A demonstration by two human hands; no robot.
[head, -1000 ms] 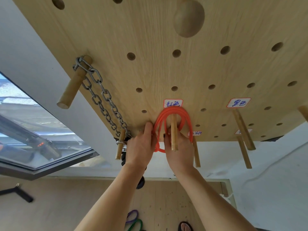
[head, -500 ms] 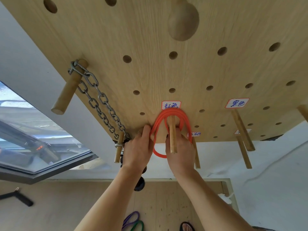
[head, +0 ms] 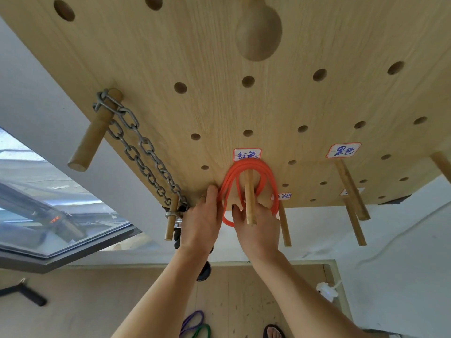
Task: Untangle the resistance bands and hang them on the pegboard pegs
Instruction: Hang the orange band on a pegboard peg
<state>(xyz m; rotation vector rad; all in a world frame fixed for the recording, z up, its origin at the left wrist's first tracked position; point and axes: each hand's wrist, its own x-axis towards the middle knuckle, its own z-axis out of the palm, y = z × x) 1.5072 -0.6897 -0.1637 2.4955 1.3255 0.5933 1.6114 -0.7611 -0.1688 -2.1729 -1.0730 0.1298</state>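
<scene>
Against the pegboard [head: 244, 106], an orange band [head: 246, 165] lies coiled in several loops round a wooden peg [head: 250, 198], just under a white label [head: 247, 154]. Left hand [head: 202, 223] is at the coil's left side, its fingers touching the strands there; I cannot tell whether they pinch them. Right hand [head: 258, 225] sits below and behind the peg with its fingers reaching up inside the loops, seemingly hooked on the lower strands, though the peg hides the tips. The step looks like seating the coil: it would go best if every loop is pushed back flush to the board, so none slips off the peg's free end, and if the low-hanging loop near the thumbs is evened out before letting go. Two more bands, purple [head: 192, 320] and green [head: 202, 331], lie on the floor, so the job seems partly done. A chain [head: 136, 147] hangs from a thicker peg at left. The label above the band has handwritten blue characters that I cannot read with confidence; a second label [head: 343, 150] to the right is the same. Orange letters on dark gear outside the window are too blurred to read.
</scene>
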